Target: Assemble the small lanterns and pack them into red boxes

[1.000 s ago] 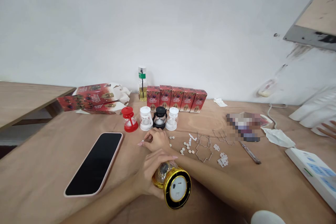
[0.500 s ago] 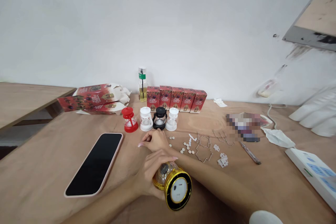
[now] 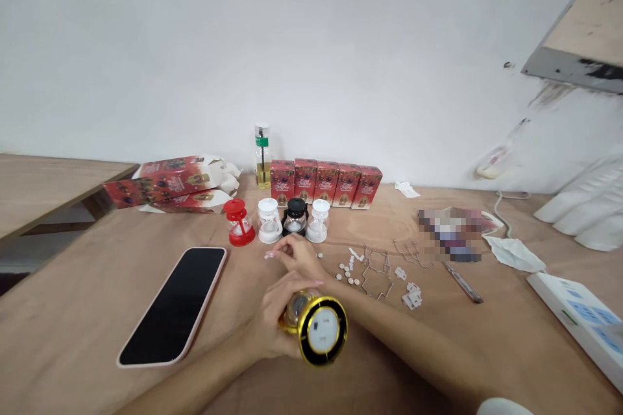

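My left hand [image 3: 275,318] is wrapped round a small gold lantern [image 3: 291,311], tilted so that its black-rimmed base with a white disc faces me. Beyond it my right hand [image 3: 299,254] is bent in a pinch, fingertips together; whatever lies between them is too small to make out. Just past that hand stand a black lantern [image 3: 295,217], two white lanterns [image 3: 268,220] and a red lantern [image 3: 239,223] in a row. Right of my right wrist lie several round white pieces [image 3: 347,270], bent wire handles [image 3: 377,272] and small flat white pieces [image 3: 412,296].
A phone [image 3: 175,305] lies at left. Behind the lanterns stand several red boxes [image 3: 326,183] and a bottle [image 3: 263,155]; flattened red cartons [image 3: 175,183] lie farther left. At right are a cutter knife [image 3: 462,282], crumpled paper [image 3: 516,253] and a power strip [image 3: 579,324].
My left hand has raised the gold lantern slightly and turned its base more towards me. My right hand has moved slightly right, its fingertips coming together.
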`<state>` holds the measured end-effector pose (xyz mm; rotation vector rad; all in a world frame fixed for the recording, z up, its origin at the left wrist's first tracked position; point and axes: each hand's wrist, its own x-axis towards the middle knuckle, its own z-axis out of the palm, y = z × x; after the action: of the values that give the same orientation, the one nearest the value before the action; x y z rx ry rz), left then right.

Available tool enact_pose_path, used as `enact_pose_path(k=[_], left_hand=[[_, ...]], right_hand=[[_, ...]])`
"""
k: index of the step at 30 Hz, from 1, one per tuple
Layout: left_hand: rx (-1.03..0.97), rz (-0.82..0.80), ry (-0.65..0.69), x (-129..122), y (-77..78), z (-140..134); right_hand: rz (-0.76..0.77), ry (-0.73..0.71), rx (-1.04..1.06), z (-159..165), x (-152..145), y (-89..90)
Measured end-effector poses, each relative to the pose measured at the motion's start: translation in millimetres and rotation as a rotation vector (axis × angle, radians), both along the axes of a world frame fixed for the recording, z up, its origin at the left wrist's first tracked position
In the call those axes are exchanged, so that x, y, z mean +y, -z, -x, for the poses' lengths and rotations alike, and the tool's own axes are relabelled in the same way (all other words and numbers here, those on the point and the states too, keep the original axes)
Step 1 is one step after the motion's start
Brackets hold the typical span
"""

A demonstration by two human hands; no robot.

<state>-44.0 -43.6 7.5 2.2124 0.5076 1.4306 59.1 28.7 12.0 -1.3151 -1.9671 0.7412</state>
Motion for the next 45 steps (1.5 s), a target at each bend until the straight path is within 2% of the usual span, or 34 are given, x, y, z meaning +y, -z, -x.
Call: enact_pose_path(k=[5, 7, 9, 11, 14, 16, 24, 31, 37, 45], left_hand=[[-0.058, 0.275, -0.219, 5, 3.7, 1], [-0.049, 0.373, -0.317, 9, 3.5, 1], [-0.009, 0.410, -0.395, 14, 1.1, 2], [0.029, 0.401, -0.434, 18, -2.3, 2], [0.075, 0.396, -0.417, 21, -6.1, 2], [0.106, 0.409, -0.376, 22, -7.2, 2], [0.106, 0.434, -0.348, 22, -6.1, 0], [0.115, 0.397, -0.368, 21, -1.0, 0], [0.143, 0.365, -0.361, 19, -3.0, 0], [0.149, 0.392, -0.347, 19, -5.1, -1]], right_hand=[[-0.259, 0.255, 0.438, -38, -23, -10.6], [-0.345, 0.355, 0.541, -52, -36, -12.2], [-0.428, 0.419, 0.524, -63, -47, -10.9], [-0.549, 0.418, 0.439, -70, -55, -6.9], [-0.743, 0.334, 0.289, -75, -62, 2.4], [-0.817, 0.298, 0.196, -76, -63, 8.4], [-0.936, 0.276, 0.033, -78, -60, 17.1], [-0.933, 0.290, 0.003, -79, -63, 19.0], [-0.983, 0.324, -0.019, -78, -65, 16.1], [-0.988, 0.291, 0.007, -77, -65, 10.5]])
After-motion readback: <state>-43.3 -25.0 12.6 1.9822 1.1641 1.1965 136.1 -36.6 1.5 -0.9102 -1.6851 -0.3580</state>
